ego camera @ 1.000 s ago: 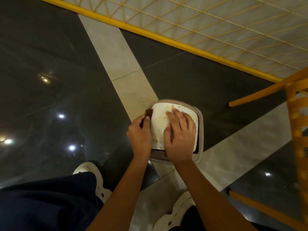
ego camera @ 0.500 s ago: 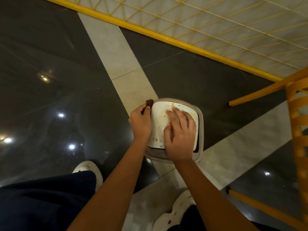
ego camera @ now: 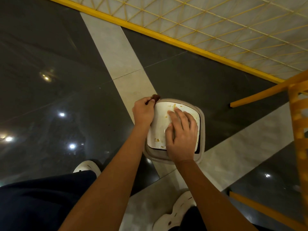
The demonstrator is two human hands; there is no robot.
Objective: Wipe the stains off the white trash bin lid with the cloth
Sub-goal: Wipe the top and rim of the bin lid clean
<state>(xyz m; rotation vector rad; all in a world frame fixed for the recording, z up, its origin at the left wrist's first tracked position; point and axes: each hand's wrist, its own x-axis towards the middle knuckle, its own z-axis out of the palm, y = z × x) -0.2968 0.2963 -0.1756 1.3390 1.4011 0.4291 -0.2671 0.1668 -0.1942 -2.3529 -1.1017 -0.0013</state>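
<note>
Wide dark floor (ego camera: 50, 97) lies open to the left, with a white shoe (ego camera: 86, 166) near the bottom. The left hand (ego camera: 143, 112) sits at the far-left corner of the white lid (ego camera: 160, 125), its fingers curled and pinching a small dark brown cloth (ego camera: 155, 97) that pokes out just past the lid's edge. The lid tops a bin standing on a pale floor stripe. Yellow stains (ego camera: 173, 105) show near its far edge and more near its near-left edge. The right hand (ego camera: 182, 135) lies flat on the lid, fingers straight and slightly spread, holding nothing. The bin's grey rim (ego camera: 202, 130) frames the lid. Well to the right stands a yellow chair (ego camera: 298, 114).
</note>
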